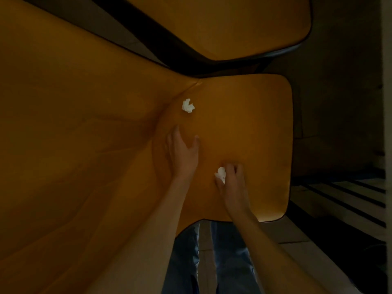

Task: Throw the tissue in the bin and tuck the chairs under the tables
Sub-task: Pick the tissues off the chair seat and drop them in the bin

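Two crumpled white tissues lie on an orange-brown table point(265, 115). One tissue point(188, 105) sits loose toward the far side. My left hand point(184, 153) hovers just below it, fingers spread and holding nothing. My right hand point(233, 181) is curled around the second tissue point(221, 174), which shows white between thumb and fingers. No bin and no chair can be made out in the dim view.
A second orange table point(233, 26) stands beyond a dark gap. A large orange surface point(63, 134) adjoins on the left. My legs in blue jeans point(229, 257) stand at the table's near edge. Pale striped flooring point(343, 200) lies to the right.
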`<action>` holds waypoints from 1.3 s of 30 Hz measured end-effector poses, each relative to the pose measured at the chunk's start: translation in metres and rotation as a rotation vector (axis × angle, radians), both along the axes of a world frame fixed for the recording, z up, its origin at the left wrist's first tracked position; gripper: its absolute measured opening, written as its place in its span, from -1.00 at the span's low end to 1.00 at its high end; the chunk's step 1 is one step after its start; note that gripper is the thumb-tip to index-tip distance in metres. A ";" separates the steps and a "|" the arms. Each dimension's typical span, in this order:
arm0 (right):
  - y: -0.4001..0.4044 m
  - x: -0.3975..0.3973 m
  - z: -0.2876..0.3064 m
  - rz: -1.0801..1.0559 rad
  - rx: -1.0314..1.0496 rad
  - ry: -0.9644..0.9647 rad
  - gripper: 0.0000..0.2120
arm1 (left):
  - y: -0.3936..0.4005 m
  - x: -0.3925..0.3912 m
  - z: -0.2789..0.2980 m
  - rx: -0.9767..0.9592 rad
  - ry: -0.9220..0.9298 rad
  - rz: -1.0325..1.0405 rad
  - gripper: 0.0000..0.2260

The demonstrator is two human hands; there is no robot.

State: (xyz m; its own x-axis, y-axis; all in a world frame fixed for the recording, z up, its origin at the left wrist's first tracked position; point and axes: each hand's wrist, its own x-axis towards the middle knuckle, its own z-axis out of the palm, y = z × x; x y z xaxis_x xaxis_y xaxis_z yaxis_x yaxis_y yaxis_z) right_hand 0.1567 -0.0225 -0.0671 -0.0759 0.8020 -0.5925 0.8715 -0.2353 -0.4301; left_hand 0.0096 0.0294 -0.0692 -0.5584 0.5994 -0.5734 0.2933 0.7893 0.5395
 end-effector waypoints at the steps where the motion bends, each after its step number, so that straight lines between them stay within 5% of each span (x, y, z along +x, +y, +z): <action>1: 0.002 0.001 -0.002 0.003 -0.003 0.000 -0.66 | 0.004 -0.002 -0.001 0.002 0.007 0.001 -0.35; 14: 0.044 -0.012 -0.014 -0.229 -0.028 0.158 -0.75 | 0.063 -0.015 -0.004 0.142 0.045 -0.082 -0.37; 23: 0.060 -0.008 -0.012 -0.400 -0.079 0.274 -0.63 | 0.052 -0.010 -0.010 0.139 0.183 -0.072 -0.70; 36: 0.069 -0.009 0.031 -0.606 -0.123 0.518 -0.82 | 0.017 0.004 0.014 0.169 -0.083 0.183 -0.93; 39: 0.074 -0.012 0.053 -0.652 -0.088 0.580 -0.81 | 0.019 0.011 0.043 0.196 -0.249 0.344 -0.78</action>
State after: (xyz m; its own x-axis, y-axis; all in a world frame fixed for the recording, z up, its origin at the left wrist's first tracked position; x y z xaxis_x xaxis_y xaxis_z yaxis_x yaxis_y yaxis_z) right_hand 0.1448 0.0512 -0.0144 0.0733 0.7439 -0.6643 0.2011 -0.6634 -0.7207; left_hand 0.0208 0.0483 -0.0263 -0.6037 0.5136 -0.6097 -0.1250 0.6943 0.7087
